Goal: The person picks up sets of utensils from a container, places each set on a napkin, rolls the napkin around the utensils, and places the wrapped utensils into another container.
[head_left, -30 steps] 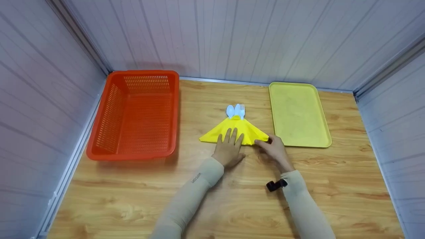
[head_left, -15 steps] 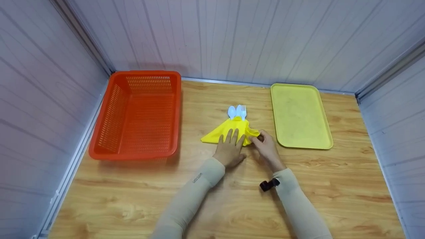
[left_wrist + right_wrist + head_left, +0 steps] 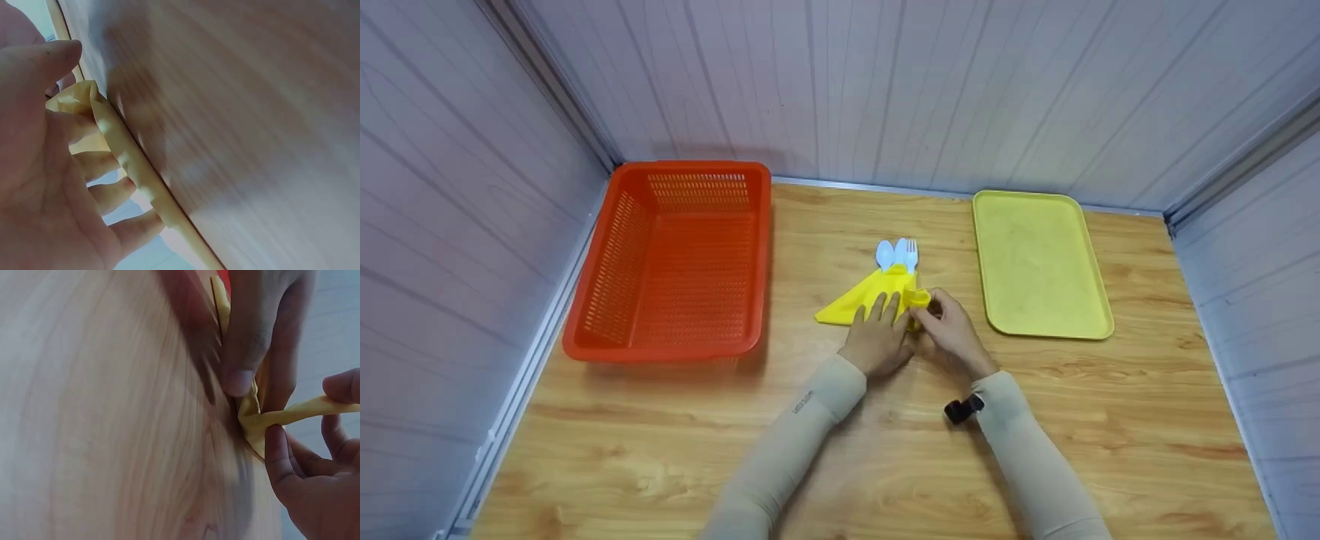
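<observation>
A yellow cloth napkin [image 3: 861, 298] lies folded on the wooden table, its left corner pointing out flat. From its top edge stick the heads of a white plastic spoon [image 3: 885, 255], a fork [image 3: 912, 253] and, between them, a third white utensil [image 3: 900, 250]. Their lower parts are hidden under the cloth. My left hand [image 3: 876, 339] presses on the napkin with straight, spread fingers, fingertips on the cloth in the left wrist view. My right hand [image 3: 956, 334] pinches the napkin's right corner, lifted and folded inward; the right wrist view shows the cloth [image 3: 304, 410] stretched between its fingers.
An orange-red plastic basket [image 3: 761, 300] with slotted walls stands at the left. A shallow yellow tray [image 3: 1042, 262] lies at the right near the back wall. Pale panel walls [image 3: 840, 90] enclose the table at the back and sides.
My right hand has carried the napkin's right corner leftward and up, folding it in toward the middle. The left hand stays pressed on the cloth. The utensils lie as before.
</observation>
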The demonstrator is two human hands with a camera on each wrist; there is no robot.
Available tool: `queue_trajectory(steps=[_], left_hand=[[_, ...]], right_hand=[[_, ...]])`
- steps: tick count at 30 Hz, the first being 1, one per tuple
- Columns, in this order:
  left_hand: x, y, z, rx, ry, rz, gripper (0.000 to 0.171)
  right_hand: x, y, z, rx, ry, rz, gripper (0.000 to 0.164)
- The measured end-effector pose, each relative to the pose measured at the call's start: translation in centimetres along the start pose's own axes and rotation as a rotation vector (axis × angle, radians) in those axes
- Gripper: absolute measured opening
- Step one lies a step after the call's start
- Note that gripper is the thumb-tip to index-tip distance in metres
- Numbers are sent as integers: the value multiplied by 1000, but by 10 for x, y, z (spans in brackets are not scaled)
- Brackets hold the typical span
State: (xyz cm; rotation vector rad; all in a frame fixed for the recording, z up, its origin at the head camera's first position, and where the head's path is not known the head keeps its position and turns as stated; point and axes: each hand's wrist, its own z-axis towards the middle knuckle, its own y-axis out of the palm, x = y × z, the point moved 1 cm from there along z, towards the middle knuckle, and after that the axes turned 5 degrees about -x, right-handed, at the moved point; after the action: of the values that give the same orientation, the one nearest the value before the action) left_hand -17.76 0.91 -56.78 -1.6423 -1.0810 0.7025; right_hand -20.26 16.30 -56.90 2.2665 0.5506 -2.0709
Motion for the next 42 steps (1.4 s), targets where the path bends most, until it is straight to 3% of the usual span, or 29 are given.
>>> queue_trajectory(steps=[6, 16, 21, 29, 42], left_hand=[[-1, 2, 1, 16, 11, 1, 66], [-3, 0, -10, 57, 5, 17, 70], [-13, -3, -22, 10, -39, -43, 73], [-32, 0, -40, -48, -118, -153, 72], [-43, 6, -52, -66, -138, -274, 68]], right_hand=[[-3, -1, -1, -35, -31, -132, 23], [-2, 1, 0, -44, -110, -230, 24], [-4, 3, -1, -75, -145, -319, 24], [-5, 9, -5, -117, -309, -515, 24], [-7, 26, -1, -123, -426, -860, 26]])
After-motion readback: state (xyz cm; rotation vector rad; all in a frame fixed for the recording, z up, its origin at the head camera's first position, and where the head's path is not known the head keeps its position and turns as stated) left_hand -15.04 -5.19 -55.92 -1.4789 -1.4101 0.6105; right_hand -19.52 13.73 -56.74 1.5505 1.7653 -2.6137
